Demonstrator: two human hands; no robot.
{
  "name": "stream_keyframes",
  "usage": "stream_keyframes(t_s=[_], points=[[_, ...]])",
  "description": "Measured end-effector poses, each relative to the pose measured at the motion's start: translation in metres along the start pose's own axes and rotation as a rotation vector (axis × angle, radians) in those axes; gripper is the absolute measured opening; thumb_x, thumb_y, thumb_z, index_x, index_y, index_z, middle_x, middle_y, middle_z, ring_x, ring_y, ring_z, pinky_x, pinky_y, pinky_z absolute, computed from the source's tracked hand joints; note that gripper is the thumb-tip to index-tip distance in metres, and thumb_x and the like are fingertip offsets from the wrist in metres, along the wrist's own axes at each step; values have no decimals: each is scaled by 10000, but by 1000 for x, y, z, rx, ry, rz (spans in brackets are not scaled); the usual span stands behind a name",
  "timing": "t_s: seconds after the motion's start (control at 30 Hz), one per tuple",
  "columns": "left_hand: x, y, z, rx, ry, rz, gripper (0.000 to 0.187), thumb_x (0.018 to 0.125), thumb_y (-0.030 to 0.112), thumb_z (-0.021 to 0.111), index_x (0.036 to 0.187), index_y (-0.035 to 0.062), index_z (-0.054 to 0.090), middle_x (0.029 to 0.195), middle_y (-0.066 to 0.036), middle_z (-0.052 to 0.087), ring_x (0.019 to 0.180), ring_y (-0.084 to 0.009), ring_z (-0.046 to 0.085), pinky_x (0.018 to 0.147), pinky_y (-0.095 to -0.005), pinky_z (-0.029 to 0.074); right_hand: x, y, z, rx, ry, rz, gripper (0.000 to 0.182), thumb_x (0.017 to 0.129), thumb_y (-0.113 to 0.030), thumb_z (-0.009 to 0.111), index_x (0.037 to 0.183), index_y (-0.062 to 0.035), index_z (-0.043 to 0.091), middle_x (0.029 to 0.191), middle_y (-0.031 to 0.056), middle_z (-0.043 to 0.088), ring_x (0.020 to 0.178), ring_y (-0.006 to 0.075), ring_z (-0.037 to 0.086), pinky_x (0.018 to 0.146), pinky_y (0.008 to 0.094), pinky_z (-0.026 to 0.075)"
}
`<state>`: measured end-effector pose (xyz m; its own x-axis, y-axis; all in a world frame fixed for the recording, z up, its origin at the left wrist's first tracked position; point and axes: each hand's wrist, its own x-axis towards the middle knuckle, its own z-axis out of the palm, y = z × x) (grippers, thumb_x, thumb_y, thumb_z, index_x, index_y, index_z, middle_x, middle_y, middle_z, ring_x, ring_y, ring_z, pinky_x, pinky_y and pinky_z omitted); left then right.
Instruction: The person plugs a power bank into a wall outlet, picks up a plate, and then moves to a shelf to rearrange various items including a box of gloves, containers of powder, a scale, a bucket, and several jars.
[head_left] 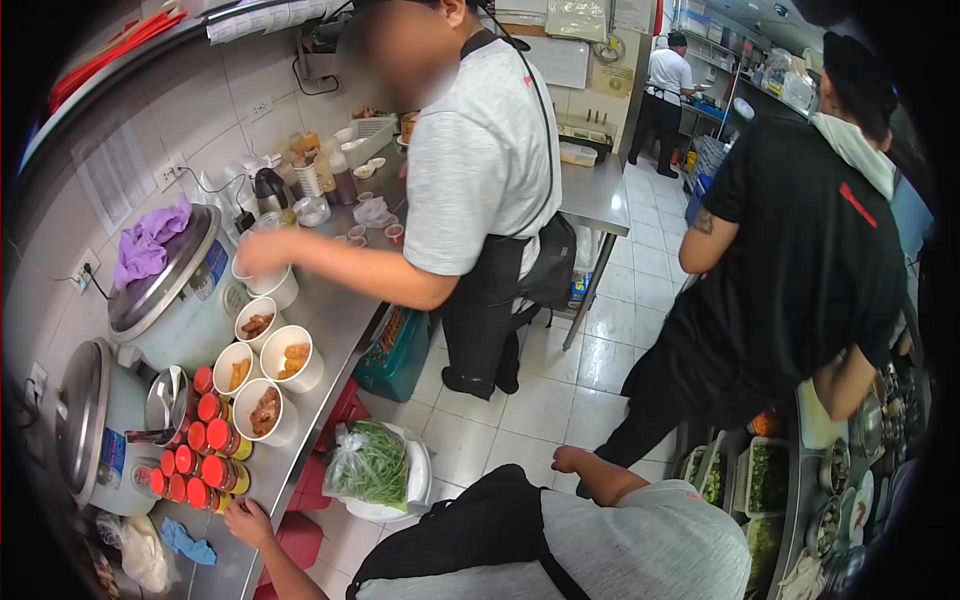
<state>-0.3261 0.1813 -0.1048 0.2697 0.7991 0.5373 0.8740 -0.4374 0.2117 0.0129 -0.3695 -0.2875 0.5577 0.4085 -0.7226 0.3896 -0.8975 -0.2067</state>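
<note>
My left hand [249,523] rests at the steel counter's edge, its fingers apart and right beside the nearest of several red-lidded jars [217,472]. These jars stand packed together, their yellowish sides showing. My right hand [569,459] hangs over the floor in front of my apron [460,545], fingers curled in with nothing visible in them. Past the jars stand white paper bowls [265,412] with brown and golden food pieces. A blue cloth [188,542] and a clear plastic bag [150,553] lie on the counter left of my left hand.
A co-worker in grey [490,170] reaches over the bowls. Another person in black [790,250] stands at right by food containers [765,465]; a third works far back. Large lidded pots [165,285] line the wall. A bag of green vegetables [368,468] sits on a white bin.
</note>
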Motion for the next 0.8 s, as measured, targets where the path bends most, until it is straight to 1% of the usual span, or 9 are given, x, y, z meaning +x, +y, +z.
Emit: stream_keyframes(t_s=[0.1,0.13,0.23,0.33,0.43,0.53,0.67,0.73,0.8], points=[[0,-2,5,35,17,-14,196,728,231,520,808,52,528,827,-128,501,832,-320,473,695,-434,379,-21,-10,-5,58,115,-102,373,697,-282,498,935,-13,598,1021,193,554,953,328,528,803,407,427],[0,-1,4,39,-6,-32,197,729,229,514,816,52,530,844,-130,506,840,-322,474,701,-434,382,-26,-12,-6,45,134,-114,371,697,-282,499,929,-10,599,1016,192,556,960,328,524,812,408,421],[0,0,4,40,-1,-39,199,730,229,508,824,54,531,861,-131,509,848,-323,476,705,-434,384,-11,3,9,52,108,-52,366,697,-276,496,924,-8,600,1015,192,557,954,326,528,809,406,424],[1,-1,3,48,-25,-48,211,733,239,509,823,49,528,862,-131,513,849,-324,480,698,-437,389,-5,16,19,56,61,5,418,680,-346,513,915,-10,596,1017,199,548,953,337,515,815,389,413],[-1,-9,12,60,16,-26,215,734,249,515,828,56,528,862,-129,512,840,-325,482,682,-444,394,-17,24,26,139,185,3,385,674,-325,503,835,7,610,930,217,570,892,348,538,775,403,428],[0,-10,13,37,62,-10,206,726,248,522,823,67,530,854,-124,510,832,-324,482,675,-448,395,-30,30,37,122,220,15,372,673,-301,495,828,16,611,856,217,586,835,352,555,745,409,439],[-1,-13,15,28,77,3,200,705,247,531,820,84,539,844,-121,510,827,-322,484,674,-449,399,-51,32,63,147,150,161,354,694,-295,483,799,13,623,834,202,600,784,329,577,711,399,451],[1,-13,12,27,21,-16,198,697,244,537,815,85,545,840,-124,511,824,-323,486,674,-450,402,-72,18,64,195,88,230,347,708,-292,475,780,10,629,834,194,606,764,314,586,695,392,455],[0,-10,6,34,-11,-32,202,686,244,544,812,85,553,836,-129,514,821,-324,489,674,-452,404,-82,-6,56,216,-30,303,341,710,-250,494,938,-18,597,1032,180,540,965,308,512,814,386,416]])
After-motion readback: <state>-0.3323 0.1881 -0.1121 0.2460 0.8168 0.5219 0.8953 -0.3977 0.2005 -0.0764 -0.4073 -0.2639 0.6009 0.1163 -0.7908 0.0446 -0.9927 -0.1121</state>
